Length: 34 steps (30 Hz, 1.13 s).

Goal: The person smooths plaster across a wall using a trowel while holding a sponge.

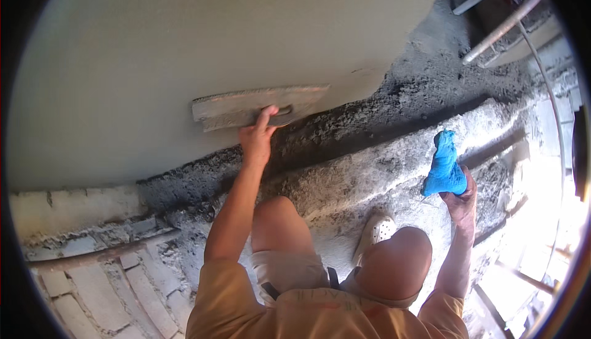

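Observation:
My left hand [257, 143] grips the handle of a wide plastering trowel [228, 108]. The trowel's long, mortar-stained blade lies against the smooth grey plastered wall [154, 49], close to the lower edge of the plaster. On the right, my right hand [460, 202] is closed around a crumpled blue bundle [446, 166]; whether it is a rag or a glove, I cannot tell. That bundle is held up in front of the rough ledge, apart from the wall.
A rough mortar-covered ledge [345, 166] runs below the wall. Lower left are pale bricks [98, 290] and a rusty pipe [104, 256]. Metal bars [505, 28] jut in at upper right, near a hanging cable [545, 80]. My light clog [377, 231] stands beneath.

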Tool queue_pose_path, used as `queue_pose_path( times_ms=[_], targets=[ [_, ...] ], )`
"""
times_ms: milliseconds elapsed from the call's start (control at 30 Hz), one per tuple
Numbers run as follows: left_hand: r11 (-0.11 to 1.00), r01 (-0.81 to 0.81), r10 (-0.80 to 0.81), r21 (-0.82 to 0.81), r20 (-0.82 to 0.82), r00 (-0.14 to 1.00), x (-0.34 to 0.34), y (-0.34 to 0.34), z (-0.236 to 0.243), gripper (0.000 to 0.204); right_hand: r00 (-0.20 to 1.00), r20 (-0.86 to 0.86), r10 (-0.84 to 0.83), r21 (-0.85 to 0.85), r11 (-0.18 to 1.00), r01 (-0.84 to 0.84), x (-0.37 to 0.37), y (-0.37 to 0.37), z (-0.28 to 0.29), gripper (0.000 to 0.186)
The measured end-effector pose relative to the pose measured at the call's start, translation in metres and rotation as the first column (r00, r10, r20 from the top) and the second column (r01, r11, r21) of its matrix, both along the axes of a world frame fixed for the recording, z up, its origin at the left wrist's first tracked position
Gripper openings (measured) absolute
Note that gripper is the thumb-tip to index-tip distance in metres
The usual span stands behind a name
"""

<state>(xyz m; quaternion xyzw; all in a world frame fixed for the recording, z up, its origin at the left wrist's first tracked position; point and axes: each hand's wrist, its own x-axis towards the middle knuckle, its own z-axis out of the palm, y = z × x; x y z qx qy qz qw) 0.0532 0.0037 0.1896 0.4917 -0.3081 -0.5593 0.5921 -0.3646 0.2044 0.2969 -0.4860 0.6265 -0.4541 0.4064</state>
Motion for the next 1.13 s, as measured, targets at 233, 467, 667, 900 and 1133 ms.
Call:
queue_pose_path(
  times_ms=[233,467,667,900,1133],
  targets=[
    [0.966,0.073,-0.099,-0.249,-0.093,0.991,-0.005,-0.003,0.163,0.032,0.964,0.071,-0.255,0.031,0.967,0.253,-0.015,0.071,0.015,0.021],
    [0.990,-0.031,0.056,-0.140,0.183,0.982,0.197,0.027,0.182,0.039,0.888,0.044,-0.457,0.027,0.889,0.457,-0.074,0.144,-0.022,0.022],
    [0.995,0.078,-0.081,0.066,0.058,0.995,0.150,0.021,-0.003,0.029,0.885,0.077,-0.459,0.165,0.881,0.443,-0.098,0.140,-0.094,0.023],
    [0.998,0.032,-0.018,0.047,-0.274,0.961,-0.162,-0.031,-0.038,0.020,0.923,-0.156,-0.352,0.166,0.912,0.376,-0.113,0.132,-0.091,0.022],
    [0.826,0.385,-0.474,-0.411,-0.139,0.869,-0.299,-0.037,0.087,0.034,0.900,-0.059,-0.432,0.081,0.896,0.436,-0.131,0.188,-0.061,0.034]
  ],
)
